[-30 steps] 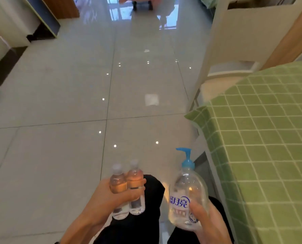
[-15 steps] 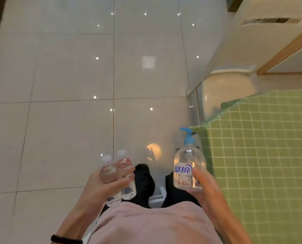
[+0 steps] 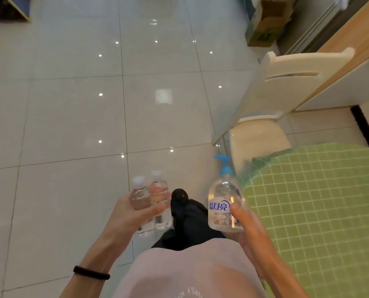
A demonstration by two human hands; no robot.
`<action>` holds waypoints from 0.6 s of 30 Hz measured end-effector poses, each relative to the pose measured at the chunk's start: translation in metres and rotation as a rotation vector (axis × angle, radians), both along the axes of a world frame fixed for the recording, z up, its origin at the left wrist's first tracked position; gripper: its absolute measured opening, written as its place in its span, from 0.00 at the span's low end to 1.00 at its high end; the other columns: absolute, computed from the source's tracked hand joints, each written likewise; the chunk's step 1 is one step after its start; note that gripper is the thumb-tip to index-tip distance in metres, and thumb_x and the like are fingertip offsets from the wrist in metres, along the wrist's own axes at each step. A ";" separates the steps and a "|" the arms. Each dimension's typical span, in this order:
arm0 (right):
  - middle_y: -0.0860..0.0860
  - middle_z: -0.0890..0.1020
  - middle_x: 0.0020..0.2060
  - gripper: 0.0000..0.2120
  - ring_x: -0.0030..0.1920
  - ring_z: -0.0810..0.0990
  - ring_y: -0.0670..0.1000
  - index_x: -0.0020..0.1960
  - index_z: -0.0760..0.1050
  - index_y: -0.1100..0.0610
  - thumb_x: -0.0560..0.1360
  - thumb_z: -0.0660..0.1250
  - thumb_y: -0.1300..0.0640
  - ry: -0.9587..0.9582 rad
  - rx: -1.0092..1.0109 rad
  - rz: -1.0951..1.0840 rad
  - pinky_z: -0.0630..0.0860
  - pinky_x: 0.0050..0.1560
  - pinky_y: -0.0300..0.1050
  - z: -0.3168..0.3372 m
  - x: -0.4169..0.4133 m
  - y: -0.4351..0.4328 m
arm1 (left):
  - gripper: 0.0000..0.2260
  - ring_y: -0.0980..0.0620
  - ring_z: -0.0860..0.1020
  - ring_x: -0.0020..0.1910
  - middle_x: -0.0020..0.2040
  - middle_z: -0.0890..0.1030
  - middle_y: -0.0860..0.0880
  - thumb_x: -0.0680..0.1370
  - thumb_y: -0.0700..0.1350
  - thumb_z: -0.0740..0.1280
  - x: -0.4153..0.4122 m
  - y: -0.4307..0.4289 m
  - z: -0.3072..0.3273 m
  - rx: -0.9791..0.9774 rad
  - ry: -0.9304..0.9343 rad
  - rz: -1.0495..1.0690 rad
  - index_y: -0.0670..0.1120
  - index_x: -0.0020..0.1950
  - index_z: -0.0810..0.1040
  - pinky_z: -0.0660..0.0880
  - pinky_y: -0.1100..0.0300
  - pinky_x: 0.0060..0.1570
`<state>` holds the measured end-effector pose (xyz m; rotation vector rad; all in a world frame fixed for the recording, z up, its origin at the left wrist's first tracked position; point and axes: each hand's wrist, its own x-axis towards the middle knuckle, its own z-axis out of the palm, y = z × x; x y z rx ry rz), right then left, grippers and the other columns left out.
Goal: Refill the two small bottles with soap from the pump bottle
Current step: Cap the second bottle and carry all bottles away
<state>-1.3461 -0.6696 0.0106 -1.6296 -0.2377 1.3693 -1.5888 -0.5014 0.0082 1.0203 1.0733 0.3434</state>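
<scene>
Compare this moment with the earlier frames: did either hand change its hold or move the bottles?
No grip changed. The left hand still holds the two small bottles upright together, and the right hand still holds the pump bottle, beside the green tablecloth. Only the view shifted: the camera tipped down, bringing the pink shirt into sight.

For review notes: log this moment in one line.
left hand: holds two small bottles; right hand: holds pump bottle; refill: not started
</scene>
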 end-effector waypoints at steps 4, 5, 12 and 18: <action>0.57 0.89 0.57 0.47 0.58 0.89 0.59 0.67 0.82 0.49 0.55 0.82 0.25 0.002 0.016 -0.075 0.84 0.59 0.63 -0.012 0.031 0.038 | 0.17 0.48 0.88 0.56 0.54 0.90 0.49 0.70 0.46 0.83 0.050 0.051 0.009 0.018 0.014 -0.062 0.55 0.58 0.88 0.83 0.45 0.60; 0.58 0.89 0.57 0.45 0.57 0.89 0.60 0.66 0.83 0.50 0.56 0.83 0.26 0.013 0.025 -0.097 0.84 0.59 0.65 -0.016 0.040 0.051 | 0.17 0.48 0.88 0.56 0.54 0.90 0.49 0.70 0.48 0.83 0.062 0.064 0.011 0.020 0.016 -0.061 0.55 0.58 0.88 0.84 0.45 0.59; 0.58 0.90 0.54 0.39 0.55 0.90 0.58 0.59 0.88 0.48 0.56 0.84 0.27 0.123 0.024 -0.106 0.87 0.49 0.49 -0.020 0.101 0.159 | 0.20 0.47 0.87 0.59 0.56 0.89 0.46 0.68 0.44 0.83 0.117 0.159 0.024 0.001 0.031 -0.027 0.48 0.59 0.87 0.84 0.54 0.57; 0.57 0.89 0.56 0.51 0.57 0.89 0.60 0.69 0.80 0.54 0.56 0.82 0.25 0.127 0.029 -0.104 0.83 0.60 0.58 -0.021 0.150 0.236 | 0.25 0.50 0.88 0.58 0.57 0.89 0.46 0.63 0.48 0.85 0.139 0.239 0.025 0.037 0.069 0.011 0.51 0.60 0.87 0.83 0.65 0.48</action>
